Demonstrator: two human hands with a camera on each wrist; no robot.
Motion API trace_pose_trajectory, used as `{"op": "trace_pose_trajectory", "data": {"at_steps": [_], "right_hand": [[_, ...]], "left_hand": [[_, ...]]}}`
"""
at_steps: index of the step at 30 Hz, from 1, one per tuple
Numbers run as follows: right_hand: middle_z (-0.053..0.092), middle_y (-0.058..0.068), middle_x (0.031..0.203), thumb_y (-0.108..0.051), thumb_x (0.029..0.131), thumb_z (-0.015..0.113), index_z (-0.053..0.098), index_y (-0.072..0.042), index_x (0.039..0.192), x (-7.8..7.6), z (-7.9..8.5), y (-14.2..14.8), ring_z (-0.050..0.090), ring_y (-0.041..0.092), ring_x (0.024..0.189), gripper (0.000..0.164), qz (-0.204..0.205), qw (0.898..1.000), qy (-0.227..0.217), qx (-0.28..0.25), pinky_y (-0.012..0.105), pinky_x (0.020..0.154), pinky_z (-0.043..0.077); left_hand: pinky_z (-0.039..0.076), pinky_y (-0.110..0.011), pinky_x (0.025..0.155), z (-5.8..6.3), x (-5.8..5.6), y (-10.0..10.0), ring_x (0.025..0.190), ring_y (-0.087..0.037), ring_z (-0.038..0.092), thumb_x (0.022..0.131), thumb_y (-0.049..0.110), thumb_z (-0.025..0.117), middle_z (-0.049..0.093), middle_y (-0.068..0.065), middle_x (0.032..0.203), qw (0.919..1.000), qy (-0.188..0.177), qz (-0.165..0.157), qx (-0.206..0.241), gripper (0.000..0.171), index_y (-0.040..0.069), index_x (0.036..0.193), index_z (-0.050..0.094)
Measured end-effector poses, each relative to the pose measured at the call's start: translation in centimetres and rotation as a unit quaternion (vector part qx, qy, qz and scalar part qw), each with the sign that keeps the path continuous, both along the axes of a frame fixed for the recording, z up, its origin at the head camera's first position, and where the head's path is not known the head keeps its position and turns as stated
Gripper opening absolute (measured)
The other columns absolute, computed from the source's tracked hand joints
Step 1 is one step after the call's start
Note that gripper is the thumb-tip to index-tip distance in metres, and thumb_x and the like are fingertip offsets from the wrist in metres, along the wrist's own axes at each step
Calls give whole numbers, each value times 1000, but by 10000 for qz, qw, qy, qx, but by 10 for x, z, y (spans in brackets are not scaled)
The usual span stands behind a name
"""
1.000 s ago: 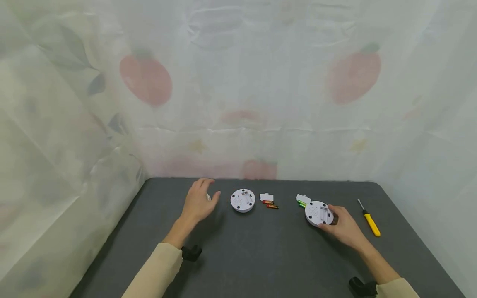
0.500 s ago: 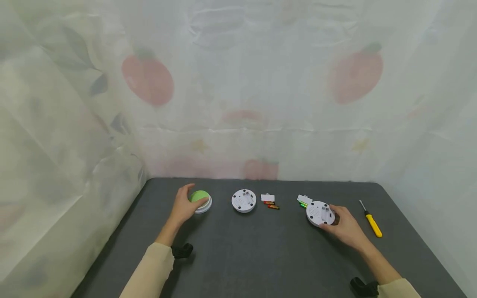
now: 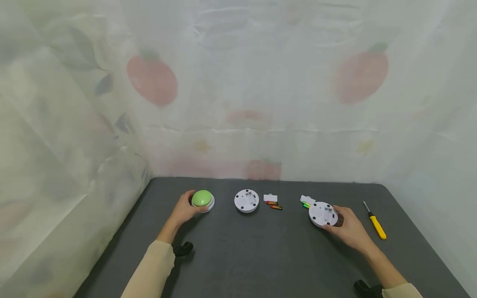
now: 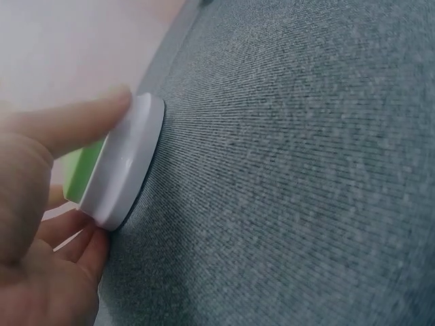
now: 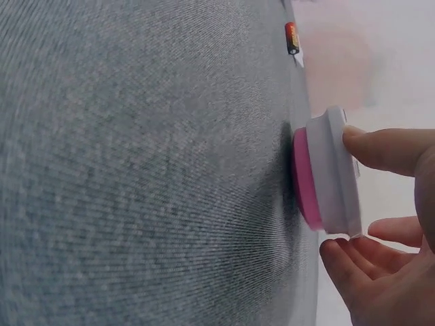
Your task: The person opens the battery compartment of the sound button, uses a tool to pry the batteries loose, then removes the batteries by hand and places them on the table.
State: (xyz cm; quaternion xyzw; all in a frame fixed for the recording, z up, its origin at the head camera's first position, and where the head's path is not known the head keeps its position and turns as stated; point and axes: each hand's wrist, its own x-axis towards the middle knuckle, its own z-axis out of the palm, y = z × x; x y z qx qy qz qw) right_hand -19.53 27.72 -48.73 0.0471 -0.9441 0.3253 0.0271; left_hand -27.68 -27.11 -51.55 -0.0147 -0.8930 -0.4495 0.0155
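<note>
On the left of the dark table, a round push button with a green dome and white base stands dome up. My left hand grips it, thumb on the near rim and fingers round the far side. The left wrist view shows the thumb across the white base. At the right, my right hand holds an upside-down push button by its edge, its underside and battery slot facing up. Its pink dome points down at the table in the right wrist view.
Between the hands lies another upside-down white button. Beside it are a white battery cover and red-and-black batteries. A second cover and green batteries lie behind the right button. A yellow-handled screwdriver lies far right.
My left hand has moved left and down from above the green-domed button, uncovering it, and has closed round it. The right hand keeps its hold on the upside-down button.
</note>
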Motion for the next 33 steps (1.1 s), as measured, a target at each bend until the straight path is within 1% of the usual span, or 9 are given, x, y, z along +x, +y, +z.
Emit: {"op": "trace_pose_trajectory", "data": {"at_steps": [3, 10, 13, 16, 19, 22, 25, 29, 33], "right_hand": [[41, 36, 139, -34, 86, 81, 39, 16, 144, 1, 3, -2, 53, 47, 117, 87, -11, 10000, 73, 35, 61, 97, 43], [45, 32, 137, -36, 88, 79, 42, 14, 144, 4, 16, -10, 56, 44, 111, 83, -33, 9992, 407, 41, 60, 90, 47], [47, 30, 137, -35, 90, 78, 43, 11, 144, 5, 20, -15, 56, 46, 115, 79, 8, 9981, 607, -105, 61, 92, 48], [50, 27, 138, -29, 92, 76, 46, 8, 144, 4, 22, -22, 55, 47, 119, 70, 102, 9952, 876, -426, 61, 94, 47], [52, 24, 138, -23, 94, 74, 49, 5, 143, 1, 24, -31, 54, 45, 122, 61, 192, 9901, 1130, -806, 60, 97, 46], [55, 22, 137, -20, 95, 74, 53, 2, 141, -4, 25, -45, 56, 43, 121, 55, 269, 9844, 1374, -1066, 56, 98, 46], [57, 21, 135, -17, 94, 74, 55, 1, 139, -9, 27, -60, 57, 42, 121, 51, 370, 9797, 1493, -1283, 55, 99, 45], [58, 19, 135, -17, 93, 75, 57, 0, 137, -17, 29, -81, 57, 41, 121, 50, 543, 9770, 1471, -1443, 56, 100, 45], [59, 17, 134, -19, 92, 77, 58, -1, 137, -26, 28, -101, 57, 38, 122, 52, 683, 9762, 1377, -1533, 55, 100, 47]], "left_hand": [[35, -59, 107, 1, 0, -1, 133, -45, 42, 81, 29, 87, 40, -30, 146, 10000, -36, 5, -85, 97, -7, 152, 32], [34, -60, 109, 3, 0, 0, 136, -46, 41, 81, 29, 87, 41, -30, 149, 9993, -58, 53, -356, 93, -7, 151, 36], [34, -60, 108, 3, 0, 0, 135, -46, 43, 81, 27, 87, 44, -30, 148, 9991, -31, 53, -415, 91, -7, 149, 38], [35, -59, 107, 2, 0, 0, 133, -45, 45, 80, 25, 88, 46, -29, 146, 9993, -15, 84, -367, 89, -6, 147, 40], [37, -59, 106, 1, -1, 0, 132, -45, 46, 80, 26, 88, 47, -28, 145, 9993, -24, 128, -356, 88, -5, 147, 41], [38, -59, 105, 2, -1, -1, 131, -44, 47, 80, 27, 88, 47, -27, 145, 9992, -62, 157, -355, 87, -4, 147, 41], [38, -59, 105, 3, -1, -2, 131, -43, 47, 81, 28, 88, 47, -26, 146, 9993, -139, 178, -302, 87, -2, 147, 41], [39, -59, 104, 5, -1, -2, 131, -43, 48, 81, 28, 87, 47, -25, 146, 9991, -170, 186, -331, 86, -1, 147, 41], [39, -59, 104, 6, -2, 0, 131, -43, 49, 81, 28, 87, 48, -25, 146, 9988, -154, 204, -406, 86, -2, 147, 42]]}}
